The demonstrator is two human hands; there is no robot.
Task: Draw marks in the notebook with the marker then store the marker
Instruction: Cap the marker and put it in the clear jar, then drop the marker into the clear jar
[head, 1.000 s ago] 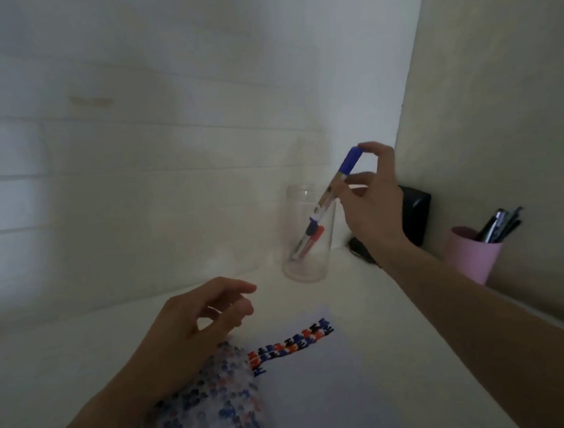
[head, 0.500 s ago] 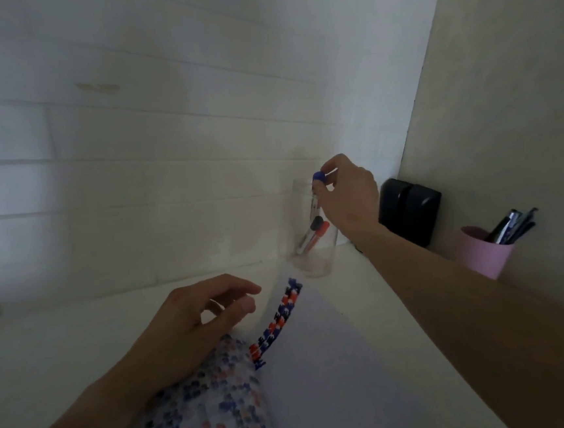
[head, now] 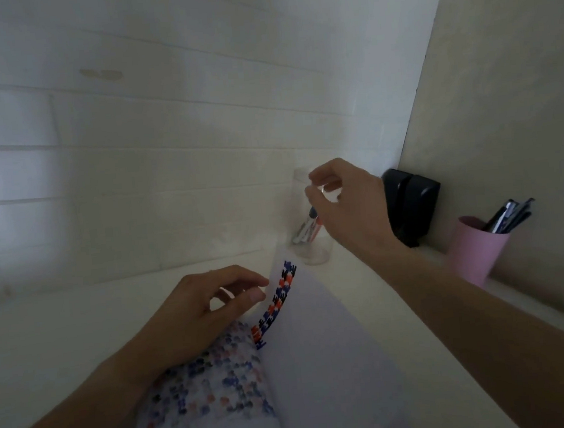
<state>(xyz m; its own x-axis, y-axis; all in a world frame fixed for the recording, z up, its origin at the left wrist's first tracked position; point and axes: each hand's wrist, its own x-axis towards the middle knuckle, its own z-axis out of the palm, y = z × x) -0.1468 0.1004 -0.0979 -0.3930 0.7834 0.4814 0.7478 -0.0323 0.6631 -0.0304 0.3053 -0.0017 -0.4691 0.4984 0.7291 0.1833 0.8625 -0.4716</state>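
Observation:
My right hand [head: 348,204] hovers over the mouth of a clear jar [head: 315,255] by the back wall. Its thumb and fingers are apart with nothing between them. Inside the jar, just under my fingertips, markers [head: 305,228] lean with blue and red parts showing. The open notebook [head: 321,364] lies in front of me, with a row of blue and red marks [head: 278,303] along the top of the right page. My left hand [head: 207,309] rests on the densely marked left page, loosely curled, holding nothing, fingertips at the right page's edge.
A black device [head: 412,199] sits in the corner behind the jar. A pink cup [head: 474,248] holding dark pens [head: 509,214] stands along the right wall. White panelled wall runs close behind the desk surface [head: 62,328].
My right hand lowered the blue-capped marker into the jar and let go; its fingers are now spread above the rim. My left hand stayed on the notebook.

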